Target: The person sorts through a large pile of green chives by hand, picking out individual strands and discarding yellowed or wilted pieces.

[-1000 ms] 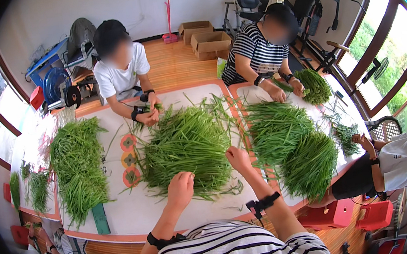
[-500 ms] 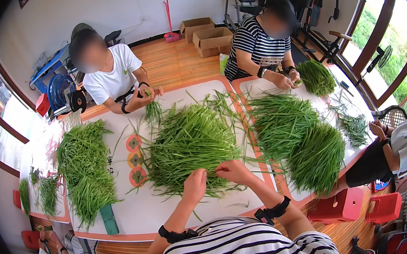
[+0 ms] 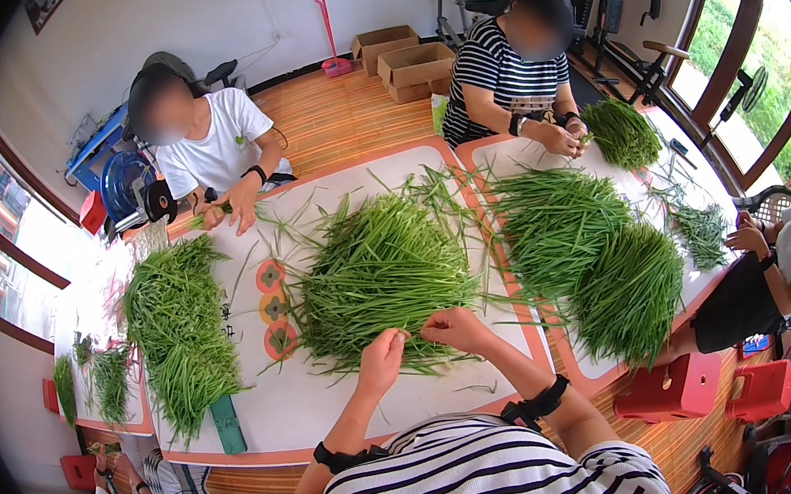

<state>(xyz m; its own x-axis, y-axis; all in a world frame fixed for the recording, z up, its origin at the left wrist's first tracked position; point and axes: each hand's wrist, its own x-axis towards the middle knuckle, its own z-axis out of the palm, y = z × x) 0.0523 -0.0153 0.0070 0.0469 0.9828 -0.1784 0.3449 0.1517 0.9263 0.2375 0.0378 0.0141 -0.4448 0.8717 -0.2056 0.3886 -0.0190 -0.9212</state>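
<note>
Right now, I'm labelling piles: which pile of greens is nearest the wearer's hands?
The big central pile, right of the three round prints: the left hand and right hand are at its near edge; the others lie off to each side.

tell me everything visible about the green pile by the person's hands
The pile is a loose, rounded heap of long, grassy leaves, bright to darker green, tangled at many angles. It lies on the pale tabletop, right of the printed orange circles, with stray strands around it. The left hand and right hand are at its near side; contact is unclear.
</note>
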